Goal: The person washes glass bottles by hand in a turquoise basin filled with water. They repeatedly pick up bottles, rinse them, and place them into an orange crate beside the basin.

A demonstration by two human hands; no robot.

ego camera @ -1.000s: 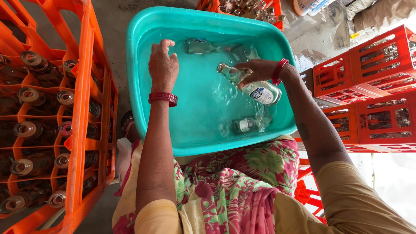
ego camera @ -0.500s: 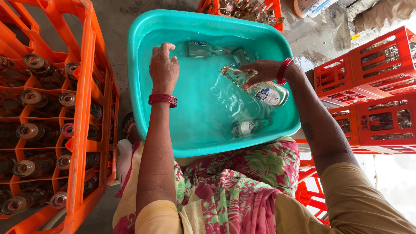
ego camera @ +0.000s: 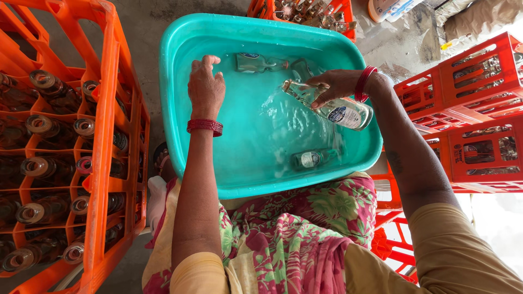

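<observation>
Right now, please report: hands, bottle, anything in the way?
Right hand holds the clear bottle, tilted over the water. Left hand empty above the teal tub. Two bottles lie submerged.

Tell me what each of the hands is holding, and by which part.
The right hand grips a clear glass bottle by its neck, over the turquoise plastic tub. The left hand holds nothing.

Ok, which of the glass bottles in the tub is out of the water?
The clear bottle gripped in the right hand, tilted above the water near the teal tub's right side. The other two lie submerged: one at the far edge, one near the front.
</observation>
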